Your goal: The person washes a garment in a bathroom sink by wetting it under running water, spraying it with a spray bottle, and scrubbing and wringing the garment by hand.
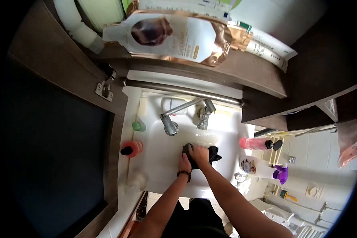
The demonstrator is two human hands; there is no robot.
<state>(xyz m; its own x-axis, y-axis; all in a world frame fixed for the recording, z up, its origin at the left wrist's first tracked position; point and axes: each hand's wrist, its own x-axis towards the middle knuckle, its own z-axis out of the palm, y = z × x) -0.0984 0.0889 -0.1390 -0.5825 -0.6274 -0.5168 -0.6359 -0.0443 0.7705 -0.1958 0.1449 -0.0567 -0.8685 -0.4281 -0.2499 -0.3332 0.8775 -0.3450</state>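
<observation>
A dark, wet-looking cloth (214, 154) is bunched up low in the white sink (158, 158). My left hand (185, 163), with a dark bracelet at the wrist, grips its left side. From the right, my right hand (200, 155) closes over the middle of the same cloth, and a loose black end sticks out past it. The two hands are close together, and some fingertips are hidden in the folds. Beyond them, a metal faucet (203, 118) with a jointed spout (170, 126) reaches over the basin.
On the left rim stand a red bottle with a black cap (134, 149) and a small green-capped container (138, 126). A pink bottle (254, 143) and a purple-trigger spray bottle (259, 167) are on the right. Overhead, a cabinet shelf (250, 75) holds a shampoo pouch (170, 35); an open door (59, 131) flanks the left.
</observation>
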